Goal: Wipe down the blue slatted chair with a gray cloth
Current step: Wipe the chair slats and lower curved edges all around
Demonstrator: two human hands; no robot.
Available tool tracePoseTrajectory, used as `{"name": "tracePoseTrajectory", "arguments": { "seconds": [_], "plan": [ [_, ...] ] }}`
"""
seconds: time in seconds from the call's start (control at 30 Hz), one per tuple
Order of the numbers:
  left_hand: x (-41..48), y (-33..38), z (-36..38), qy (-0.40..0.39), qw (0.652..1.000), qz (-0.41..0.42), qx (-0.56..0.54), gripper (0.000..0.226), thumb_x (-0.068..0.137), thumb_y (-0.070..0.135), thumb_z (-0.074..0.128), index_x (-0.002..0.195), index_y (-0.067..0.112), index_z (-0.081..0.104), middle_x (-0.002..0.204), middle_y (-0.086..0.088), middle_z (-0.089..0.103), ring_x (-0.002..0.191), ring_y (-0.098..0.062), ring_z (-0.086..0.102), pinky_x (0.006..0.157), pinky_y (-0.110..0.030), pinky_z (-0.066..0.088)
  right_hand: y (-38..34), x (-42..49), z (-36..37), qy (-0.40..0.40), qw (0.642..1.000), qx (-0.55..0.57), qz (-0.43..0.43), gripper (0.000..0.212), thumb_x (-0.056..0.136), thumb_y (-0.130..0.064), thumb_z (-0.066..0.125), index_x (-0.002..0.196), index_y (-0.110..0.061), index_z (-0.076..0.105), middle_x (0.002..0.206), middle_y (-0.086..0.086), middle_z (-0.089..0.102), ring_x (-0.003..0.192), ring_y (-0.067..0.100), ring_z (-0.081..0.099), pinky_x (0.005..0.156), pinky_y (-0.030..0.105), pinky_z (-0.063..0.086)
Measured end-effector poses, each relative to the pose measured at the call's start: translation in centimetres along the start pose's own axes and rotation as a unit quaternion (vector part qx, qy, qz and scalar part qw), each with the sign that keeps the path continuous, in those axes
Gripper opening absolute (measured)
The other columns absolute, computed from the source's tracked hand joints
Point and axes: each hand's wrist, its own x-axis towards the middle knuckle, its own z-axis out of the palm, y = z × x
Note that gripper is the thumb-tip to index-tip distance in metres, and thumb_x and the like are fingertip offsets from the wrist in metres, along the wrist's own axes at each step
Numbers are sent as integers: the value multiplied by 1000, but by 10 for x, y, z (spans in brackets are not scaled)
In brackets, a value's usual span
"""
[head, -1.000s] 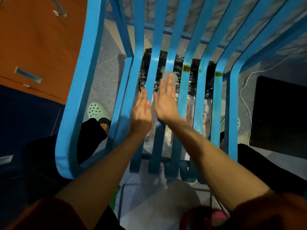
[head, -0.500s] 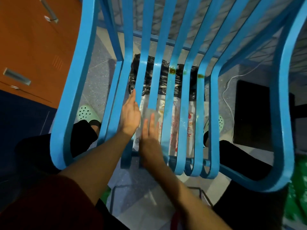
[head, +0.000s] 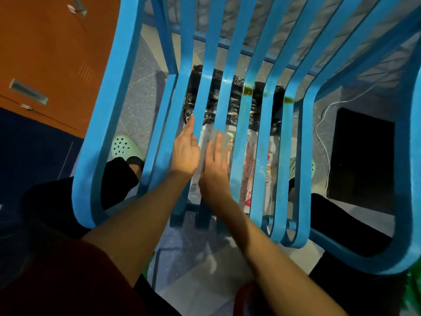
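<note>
- Head view: the blue slatted chair (head: 101, 133) is seen from above and fills most of the frame, its slats running away from the person and bending upward into the backrest.
- The left hand (head: 185, 151) is laid against one of the slats left of centre. Its fingers are straight and held together, with nothing gripped.
- The right hand (head: 215, 166) is placed just beside the left one, palm down. Its fingers (head: 219, 142) are straight and only slightly spread, and they are pressed flat onto the gray cloth (head: 226, 139).
- The cloth is spread over a middle slat of the seat. Only a pale edge of it is seen, around and beyond the right fingertips; the rest is covered by the hand.
- Two brownish stains (head: 249, 90) are seen on slats to the right of the hands, near the bend of the seat.
- Through the gaps a black plastic bag (head: 211, 99) and a white printed bag (head: 248, 160) are seen on the speckled floor under the seat.
- A pale green clog (head: 124, 147) is seen at the left of the chair, below a black trouser leg.
- An orange cabinet (head: 45, 53) stands at the upper left.
- A white cable (head: 322, 133) runs beside a black box (head: 362, 156) at the right.
</note>
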Motion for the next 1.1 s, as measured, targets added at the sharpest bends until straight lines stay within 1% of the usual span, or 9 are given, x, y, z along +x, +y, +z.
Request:
{"name": "tracePoseTrajectory", "arguments": {
  "seconds": [0.13,0.2,0.3,0.4,0.53,0.63,0.77,0.93,1.1],
  "plan": [
    [2,-1,2,17,1000,15,-1,56,96,-6,37,149,13,39,151,-7,42,137,-17,42,115,-23,29,9,75,-15,-8,1000,-25,11,81,89,12,33,154,-14,-8,158,2,-28,147,31,-19,121,51,7],
    [3,-2,3,28,999,38,-6,54,95,-7,39,146,7,41,148,-12,45,135,-22,45,112,-18,31,11,107,-26,-20,999,-39,21,86,86,16,33,155,-13,-9,159,3,-27,147,35,-18,121,45,15],
    [2,-3,4,38,998,48,-3,51,96,-4,39,145,8,44,145,-11,50,129,-22,51,101,-4,33,10,144,-38,-23,996,-82,28,85,86,18,38,154,-7,-7,160,6,-25,146,39,-16,103,38,41],
    [1,-2,5,50,998,32,30,51,97,0,37,145,15,45,139,-9,57,115,-21,59,88,-9,40,7,159,-41,-8,997,-77,29,84,85,21,36,155,-6,-2,161,5,-21,146,41,-15,90,38,50],
    [2,0,5,60,997,35,46,52,94,6,33,144,11,46,132,-14,61,111,-27,62,92,-27,48,9,140,-37,0,998,-68,13,79,89,16,35,155,-7,-1,163,3,-16,147,37,-17,111,41,32],
    [2,5,4,51,998,27,38,52,96,4,30,146,8,42,144,-12,51,130,-22,51,110,-29,39,15,103,-28,-20,998,-56,-23,66,98,1,34,156,-9,3,164,2,-9,147,32,-21,122,46,7],
    [3,6,4,59,996,43,53,53,94,5,29,146,6,42,144,-13,51,131,-24,50,109,-25,37,29,91,-32,-28,995,-56,-77,56,106,-16,30,156,-12,6,164,0,-5,148,27,-19,121,35,-3],
    [1,3,4,67,994,43,72,52,94,3,31,144,10,45,135,-15,59,118,-28,59,97,-31,48,30,171,-41,-7,987,-151,-52,62,100,-3,36,155,-4,6,163,9,-8,146,41,-14,121,48,18],
    [1,2,5,51,995,47,75,52,97,-3,33,147,9,41,143,-11,52,123,-24,56,99,-23,43,31,170,-49,-3,989,-131,-69,60,104,-12,32,155,-5,-1,163,4,-13,148,35,-12,102,33,45]
  ]
}}
